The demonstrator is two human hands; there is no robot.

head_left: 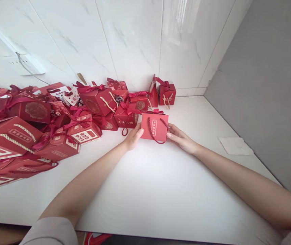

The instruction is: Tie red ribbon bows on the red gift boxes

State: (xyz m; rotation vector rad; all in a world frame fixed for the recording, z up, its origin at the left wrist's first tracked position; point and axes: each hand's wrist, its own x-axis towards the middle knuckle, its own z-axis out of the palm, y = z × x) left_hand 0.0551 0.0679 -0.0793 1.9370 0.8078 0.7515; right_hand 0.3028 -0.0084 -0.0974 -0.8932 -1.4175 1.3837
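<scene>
Between my two hands is a red gift box (162,127) with a dark red cord handle, gold lettering on its near side and a ribbon bow on top. My left hand (134,136) grips its left side, thumb toward me. On the opposite side my right hand (181,137) holds it with thumb and fingers. The undersides of the fingers are partly hidden behind the box. Just left of my left hand stands another red box (126,117) with a ribbon, its cord loop hanging onto the table.
A heap of red gift boxes (58,149) with ribbons and cords fills the table's left side. One small red box (167,95) stands by the tiled wall (135,41). A white sheet (236,146) lies at right beside the grey wall (268,85). A power strip (29,64) hangs at left.
</scene>
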